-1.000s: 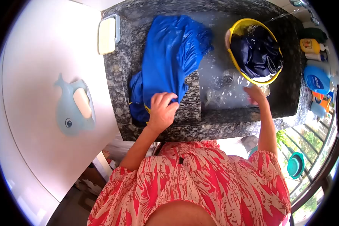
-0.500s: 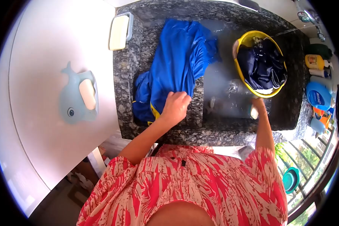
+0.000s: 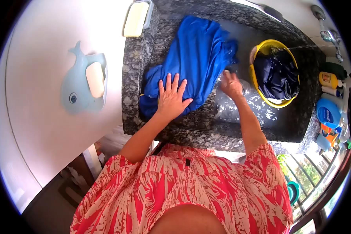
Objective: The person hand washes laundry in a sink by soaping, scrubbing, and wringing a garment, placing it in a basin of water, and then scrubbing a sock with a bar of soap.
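Note:
A wet blue garment (image 3: 195,58) with a shiny surface lies bunched over the sloped dark stone of the wash sink (image 3: 135,84). My left hand (image 3: 172,99) presses flat on its lower part with the fingers spread. Over the water, just right of the cloth, is my right hand (image 3: 232,84); its fingers are loosely bent and slightly apart, somewhat blurred, and no object shows in them. A yellow tub (image 3: 254,78) stands in the sink to the right of that hand. Dark navy cloth (image 3: 276,76) fills it, and a thin water stream runs in.
Bar soap (image 3: 136,19) rests in a dish at the sink's upper left corner. A whale-shaped holder (image 3: 72,87) on the white surface carries another soap bar (image 3: 95,80). The tap (image 3: 331,37) is at upper right. Several bottles, including a blue one (image 3: 327,112), line the right ledge.
My right hand has moved left and up from below the tub toward the blue garment, and the water is now splashing. My left hand has gone from bent fingers to flat and spread.

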Action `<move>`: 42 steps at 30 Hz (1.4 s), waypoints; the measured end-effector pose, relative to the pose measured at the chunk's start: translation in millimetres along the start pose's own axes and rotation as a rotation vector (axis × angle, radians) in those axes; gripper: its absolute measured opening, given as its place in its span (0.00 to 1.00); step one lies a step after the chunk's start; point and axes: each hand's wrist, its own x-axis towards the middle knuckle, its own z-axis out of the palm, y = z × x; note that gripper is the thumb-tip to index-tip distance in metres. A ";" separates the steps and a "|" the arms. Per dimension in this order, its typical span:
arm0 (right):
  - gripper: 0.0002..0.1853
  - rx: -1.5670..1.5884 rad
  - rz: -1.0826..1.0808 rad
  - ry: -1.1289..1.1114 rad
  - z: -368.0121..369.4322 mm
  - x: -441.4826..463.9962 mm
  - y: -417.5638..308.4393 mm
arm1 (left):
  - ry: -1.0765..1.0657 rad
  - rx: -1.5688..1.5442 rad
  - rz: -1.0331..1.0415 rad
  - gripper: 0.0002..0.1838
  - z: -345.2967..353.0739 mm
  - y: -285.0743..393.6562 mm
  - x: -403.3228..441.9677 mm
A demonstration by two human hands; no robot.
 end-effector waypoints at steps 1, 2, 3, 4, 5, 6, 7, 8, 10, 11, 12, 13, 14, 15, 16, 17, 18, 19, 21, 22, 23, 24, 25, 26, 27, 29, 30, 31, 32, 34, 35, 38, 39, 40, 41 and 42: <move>0.40 0.080 0.044 -0.098 -26.1 7.5 -5.6 | 0.001 -0.015 -0.012 0.44 -2.9 -1.5 -0.1; 0.36 0.157 0.185 0.011 -48.1 14.5 -20.7 | 0.001 -0.033 -0.022 0.44 -8.0 -1.0 0.9; 0.32 0.178 -0.128 0.277 -67.4 17.4 -30.8 | -0.006 -0.051 -0.030 0.44 -12.2 1.1 1.4; 0.31 0.157 -0.200 0.217 -91.0 17.1 -55.3 | 0.044 -0.027 -0.041 0.48 -15.9 2.2 3.8; 0.30 0.134 -0.273 0.162 -106.8 17.2 -85.8 | 0.064 -0.032 -0.100 0.50 -18.3 4.2 5.6; 0.30 0.186 -0.410 0.164 -108.3 11.8 -115.2 | 0.083 -0.038 -0.160 0.52 -20.3 6.6 7.4; 0.29 0.240 -0.548 0.162 -105.5 4.6 -141.6 | 0.102 -0.042 -0.224 0.55 -20.9 7.9 8.2; 0.29 0.103 -0.636 0.183 -88.1 -2.0 -154.3 | 0.079 -0.036 -0.225 0.58 -18.3 6.1 3.2; 0.29 -0.031 -0.616 0.105 -65.7 -6.6 -169.1 | 0.028 -0.021 -0.238 0.58 -19.1 2.6 -11.4; 0.29 -0.031 -0.517 0.024 -66.7 3.4 -177.5 | 0.030 -0.026 -0.245 0.58 -20.9 1.1 -13.1; 0.29 -0.041 -0.447 -0.111 -72.5 5.1 -181.2 | 0.012 -0.025 -0.264 0.58 -23.8 4.3 -19.2; 0.29 -0.011 -0.522 -0.096 -73.0 -1.0 -187.8 | -0.003 -0.022 -0.280 0.59 -26.4 5.2 -21.3; 0.29 0.016 -0.607 -0.072 -73.2 -9.0 -194.0 | -0.007 -0.016 -0.299 0.59 -27.5 3.7 -16.7; 0.29 0.047 -0.689 -0.063 -70.6 -20.5 -196.9 | -0.061 -0.002 -0.315 0.58 -29.7 3.8 -15.3; 0.28 -0.078 -0.809 -0.080 -71.8 -28.1 -192.9 | -0.118 0.003 -0.300 0.57 -31.8 5.6 -14.9; 0.28 -0.108 -0.743 -0.038 -66.0 -6.8 -185.3 | -0.165 0.010 -0.281 0.56 -28.8 4.6 -11.0; 0.27 -0.142 -0.681 0.002 -55.1 33.5 -173.9 | -0.137 0.010 -0.264 0.55 -18.7 1.4 -7.8; 0.27 -0.166 -0.620 0.035 -44.5 72.7 -161.0 | -0.118 0.016 -0.253 0.54 -12.2 2.5 -8.5; 0.27 -0.251 -0.329 0.178 -18.8 167.8 -142.0 | -0.150 -0.016 -0.257 0.54 -14.6 -1.1 -1.7; 0.29 -0.253 -0.275 0.244 -19.4 194.5 -149.2 | -0.131 -0.022 -0.246 0.54 -11.2 -2.2 -4.5; 0.31 -0.263 -0.216 0.306 -27.1 206.7 -154.6 | -0.116 -0.036 -0.229 0.54 -9.3 -0.6 -7.7; 0.30 -0.233 -0.139 0.241 -29.9 206.4 -162.8 | -0.088 -0.045 -0.218 0.56 -7.2 -1.0 -9.1; 0.29 -0.196 -0.060 0.180 -33.1 205.9 -173.1 | -0.127 -0.062 -0.218 0.56 -12.2 0.2 -11.5; 0.26 -0.083 -0.134 -0.012 -9.1 197.9 -164.7 | -0.169 -0.074 -0.219 0.55 -19.5 1.8 -14.8; 0.24 0.087 -0.246 -0.066 -33.8 142.2 -189.0 | -0.199 -0.087 -0.219 0.55 -23.6 0.5 -12.9; 0.27 0.230 -0.702 0.176 -28.9 43.7 -204.2 | -0.188 -0.095 -0.196 0.54 -26.5 0.3 -17.0; 0.27 0.145 -0.731 0.105 -35.3 36.6 -197.0 | -0.183 -0.097 -0.183 0.54 -26.1 0.1 -17.6; 0.26 0.057 -0.767 0.043 -42.2 43.2 -182.4 | -0.166 -0.096 -0.172 0.54 -22.5 -2.1 -12.8; 0.27 -0.103 -0.677 0.081 -36.9 78.7 -160.0 | -0.142 -0.121 -0.150 0.53 -18.3 -3.8 -12.4; 0.28 -0.309 -0.423 0.178 -24.5 181.2 -139.8 | -0.142 -0.132 -0.158 0.53 -16.4 -5.0 -8.6; 0.29 -0.355 -0.256 0.219 -23.9 210.2 -139.6 | -0.135 -0.130 -0.158 0.53 -15.8 -3.4 -11.5; 0.32 -0.294 -0.287 0.118 -39.4 223.3 -141.7 | -0.095 -0.114 -0.139 0.53 -11.2 -4.6 -13.8; 0.33 -0.251 -0.367 0.011 -41.3 228.9 -132.6 | -0.086 -0.131 -0.138 0.51 -12.6 -3.9 -13.7; 0.35 -0.127 -0.352 -0.081 -49.8 228.9 -137.1 | -0.074 -0.142 -0.139 0.50 -15.8 -5.9 -11.7; 0.37 -0.003 -0.325 -0.171 -56.5 229.8 -139.7 | -0.073 -0.157 -0.140 0.49 -19.0 -6.3 -12.3; 0.39 0.194 -0.198 -0.251 -63.1 230.7 -139.6 | -0.059 -0.165 -0.143 0.43 -21.5 -9.3 -10.2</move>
